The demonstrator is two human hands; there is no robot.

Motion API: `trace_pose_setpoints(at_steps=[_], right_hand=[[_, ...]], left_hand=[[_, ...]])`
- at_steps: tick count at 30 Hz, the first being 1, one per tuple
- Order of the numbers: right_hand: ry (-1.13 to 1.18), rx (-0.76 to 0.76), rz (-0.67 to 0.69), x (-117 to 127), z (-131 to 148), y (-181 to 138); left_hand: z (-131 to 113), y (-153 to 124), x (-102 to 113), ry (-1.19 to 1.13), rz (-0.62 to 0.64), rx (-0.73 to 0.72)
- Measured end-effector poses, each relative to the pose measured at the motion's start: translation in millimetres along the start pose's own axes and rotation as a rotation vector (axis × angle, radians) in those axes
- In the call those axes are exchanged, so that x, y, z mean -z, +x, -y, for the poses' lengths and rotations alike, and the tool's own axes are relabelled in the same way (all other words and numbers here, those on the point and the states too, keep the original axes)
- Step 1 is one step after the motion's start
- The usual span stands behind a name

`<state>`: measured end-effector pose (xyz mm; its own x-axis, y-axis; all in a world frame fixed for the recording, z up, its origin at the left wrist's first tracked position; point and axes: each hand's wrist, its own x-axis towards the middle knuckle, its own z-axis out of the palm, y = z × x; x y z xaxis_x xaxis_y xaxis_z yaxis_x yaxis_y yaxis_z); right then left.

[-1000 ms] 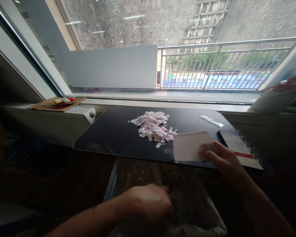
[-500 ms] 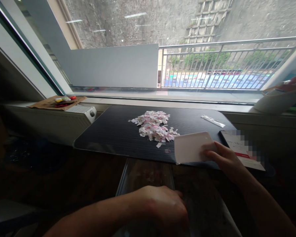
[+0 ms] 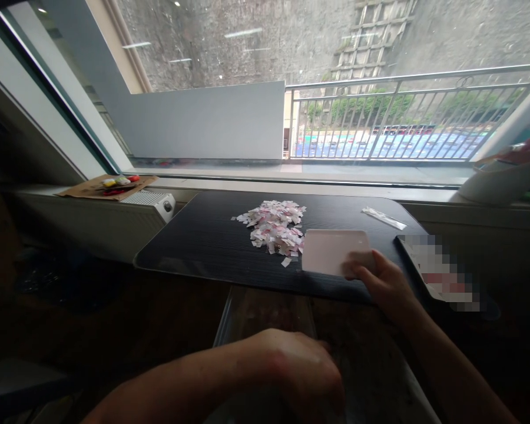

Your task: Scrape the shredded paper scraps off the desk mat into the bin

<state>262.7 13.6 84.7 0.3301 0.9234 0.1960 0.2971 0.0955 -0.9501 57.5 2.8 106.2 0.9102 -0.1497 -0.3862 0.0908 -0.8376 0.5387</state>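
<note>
In my right hand is a pale, rectangular plastic sheet with rounded corners, gripped at its right end, thumb on top. Its left edge is beside a heap of small paper scraps, white and pinkish, on the black table. A few scraps lie loose by the heap's near side. My left hand is low in front of the table, wrist bent downward; its fingers are lost in shadow. Around it, below the table edge, shows a clear see-through container, partly hidden by my forearm.
A thin clear-wrapped strip lies at the table's back right. A flat box or booklet, partly blurred out, rests on the right edge. On the left, cardboard with small coloured items sits atop a radiator. A window ledge runs behind.
My right hand has brought the plastic sheet left and slightly away from me, up to the heap's lower right side. The left hand stays nearly where it was.
</note>
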Motion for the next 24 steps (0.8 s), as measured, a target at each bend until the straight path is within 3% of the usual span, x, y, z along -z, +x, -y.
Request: trace_pose_setpoints(at_steps=[3,8,15,24], right_hand=[[0.025,-0.005,0.079,0.0,-0.9,-6.2],[0.017,-0.021,0.026,3.2,1.2,-8.5],[0.033,-0.080,0.158,-8.3,20.7,-22.6],[-0.050,0.022,-0.042,-15.0,12.5,-5.2]], left_hand=[[0.7,4.3,0.6,-0.040,0.001,-0.035],[-0.3,5.6,4.5,-0.050,0.030,-0.021],[1.3,7.4,4.4,-0.016,0.076,-0.075],[7.7,6.6,-0.5,-0.044,0.033,-0.110]])
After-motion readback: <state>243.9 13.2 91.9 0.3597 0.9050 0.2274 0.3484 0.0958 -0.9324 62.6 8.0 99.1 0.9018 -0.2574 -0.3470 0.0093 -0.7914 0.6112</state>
